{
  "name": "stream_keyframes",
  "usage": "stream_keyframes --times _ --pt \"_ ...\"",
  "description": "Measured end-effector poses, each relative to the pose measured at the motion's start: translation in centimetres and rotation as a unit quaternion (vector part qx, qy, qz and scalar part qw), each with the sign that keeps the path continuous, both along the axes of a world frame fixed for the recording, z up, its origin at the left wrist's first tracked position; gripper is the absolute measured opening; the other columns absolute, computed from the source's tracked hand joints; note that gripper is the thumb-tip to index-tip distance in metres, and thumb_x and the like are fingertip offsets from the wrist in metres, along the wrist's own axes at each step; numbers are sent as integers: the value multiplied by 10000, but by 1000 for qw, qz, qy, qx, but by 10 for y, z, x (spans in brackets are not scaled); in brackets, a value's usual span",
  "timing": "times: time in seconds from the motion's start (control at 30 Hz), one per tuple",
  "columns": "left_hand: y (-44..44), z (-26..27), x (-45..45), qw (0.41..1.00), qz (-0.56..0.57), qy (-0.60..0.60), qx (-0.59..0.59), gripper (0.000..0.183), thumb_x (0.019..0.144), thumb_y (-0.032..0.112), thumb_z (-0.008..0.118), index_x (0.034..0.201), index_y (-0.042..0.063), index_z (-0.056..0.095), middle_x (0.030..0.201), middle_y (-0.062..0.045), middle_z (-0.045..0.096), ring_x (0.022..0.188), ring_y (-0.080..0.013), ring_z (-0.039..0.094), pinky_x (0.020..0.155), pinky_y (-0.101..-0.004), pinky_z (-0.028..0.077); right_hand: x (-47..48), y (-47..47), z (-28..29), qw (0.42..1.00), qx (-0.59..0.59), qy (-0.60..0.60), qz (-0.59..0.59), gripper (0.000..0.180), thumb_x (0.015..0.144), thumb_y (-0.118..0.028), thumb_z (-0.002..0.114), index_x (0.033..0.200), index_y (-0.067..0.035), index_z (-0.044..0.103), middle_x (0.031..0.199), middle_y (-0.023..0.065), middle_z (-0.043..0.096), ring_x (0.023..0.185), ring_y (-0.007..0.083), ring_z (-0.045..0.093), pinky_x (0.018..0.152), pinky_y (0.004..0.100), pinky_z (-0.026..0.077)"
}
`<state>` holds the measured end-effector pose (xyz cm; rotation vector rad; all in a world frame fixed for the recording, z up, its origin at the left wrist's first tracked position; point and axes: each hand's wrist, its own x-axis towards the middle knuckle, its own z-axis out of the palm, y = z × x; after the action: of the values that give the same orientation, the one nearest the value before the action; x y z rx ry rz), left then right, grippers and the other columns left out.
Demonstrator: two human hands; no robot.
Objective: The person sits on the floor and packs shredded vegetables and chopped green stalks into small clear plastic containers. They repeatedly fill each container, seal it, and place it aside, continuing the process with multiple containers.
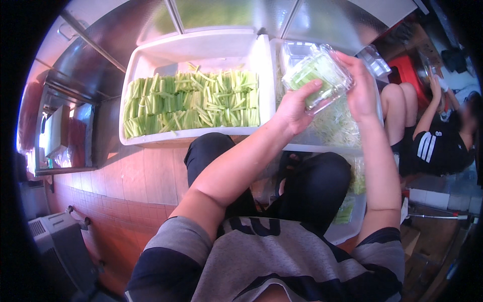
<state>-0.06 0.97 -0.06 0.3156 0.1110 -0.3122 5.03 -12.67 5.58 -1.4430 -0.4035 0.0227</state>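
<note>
A clear plastic container (319, 75) with cut green vegetable sticks inside is held between both hands, tilted, above a white tub. My left hand (300, 107) grips its lower left side, the thumb lying on top. At its right side is my right hand (356, 81), its fingers against the far edge. To the left, a large white tub (267, 87) holds rows of cut green stalks (192, 102), with some loose pieces on top. Under the held container, the second tub has pale thin shreds (336, 124) that look like bean sprouts, and clear empty containers (296, 51) at its far side.
Another person (434, 147) sits at the right beside a red stool (407, 73). Below the right tub, a white bin (349, 232) holds filled clear packs (343, 213). Stacked clear containers (375, 60) stand beyond my right hand. A grey appliance (62, 241) is at lower left.
</note>
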Motion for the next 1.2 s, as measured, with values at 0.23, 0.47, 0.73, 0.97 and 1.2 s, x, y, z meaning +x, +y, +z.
stream_keyframes --times 0.23,0.47,0.73,0.97,1.2 --pt "0 -1 -4 995 -83 -51 3 353 782 145 654 1104 72 526 1042 -52 573 968 -189 562 813 -346 498 -2 -59 -25 932 -362 31 -16 371 820 -82 579 1167 17 491 1168 126 525 1094 166 476 921 282 374" --pt "3 2 -7 987 -125 -62 75 422 765 174 674 1144 103 503 1095 -40 516 1034 -200 504 803 -382 497 -12 -41 9 908 -412 -42 66 362 753 -81 618 1093 5 531 1033 127 595 969 174 552 844 307 426" --pt "0 -5 -6 990 -110 -39 81 416 760 150 668 1127 71 489 1074 -68 528 985 -240 543 768 -392 530 -7 -43 27 816 -570 -103 2 173 790 -161 568 862 -32 657 820 109 648 791 175 612 720 314 467" --pt "-3 -6 -7 978 -172 -104 58 422 783 150 638 1170 89 481 1128 -73 548 993 -239 563 667 -337 567 12 -61 10 823 -564 -65 -38 184 774 -184 542 714 -71 675 658 83 625 681 174 609 655 312 466" --pt "2 -4 -10 971 -143 -105 161 511 760 184 657 1214 102 439 1122 -91 534 1004 -251 550 630 -323 572 -21 -52 3 962 -232 142 -7 175 805 -135 518 872 -43 652 824 47 650 758 127 594 694 296 461"
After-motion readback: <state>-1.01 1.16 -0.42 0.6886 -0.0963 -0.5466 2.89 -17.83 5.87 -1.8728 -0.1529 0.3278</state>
